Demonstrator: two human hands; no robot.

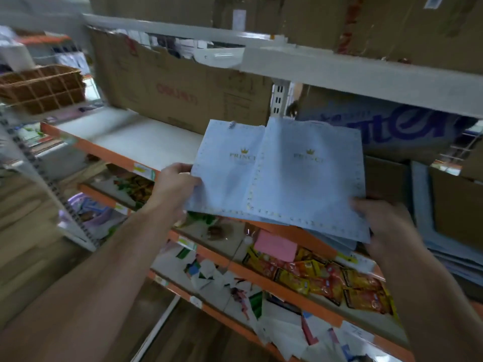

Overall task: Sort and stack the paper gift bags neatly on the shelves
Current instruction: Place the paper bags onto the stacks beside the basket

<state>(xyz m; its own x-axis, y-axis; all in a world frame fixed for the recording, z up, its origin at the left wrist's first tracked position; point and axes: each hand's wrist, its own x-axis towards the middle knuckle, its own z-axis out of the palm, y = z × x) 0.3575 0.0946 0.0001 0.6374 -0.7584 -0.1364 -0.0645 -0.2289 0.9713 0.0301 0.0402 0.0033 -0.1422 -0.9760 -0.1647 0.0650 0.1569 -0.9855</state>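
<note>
Head view: orange-edged white shelf (pixel 136 142), cardboard boxes (pixel 183 92)

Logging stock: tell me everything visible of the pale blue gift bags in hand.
The pale blue gift bags are flat, folded paper, each with a gold crown, gold lettering and dotted border. Two fan out on top, the right overlapping the left, more beneath. The left hand grips their left edge, the right hand the lower right corner, at an orange-edged shelf.

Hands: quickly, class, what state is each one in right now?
Left hand: grips the left blue bag.
Right hand: grips the blue bag stack.
</note>
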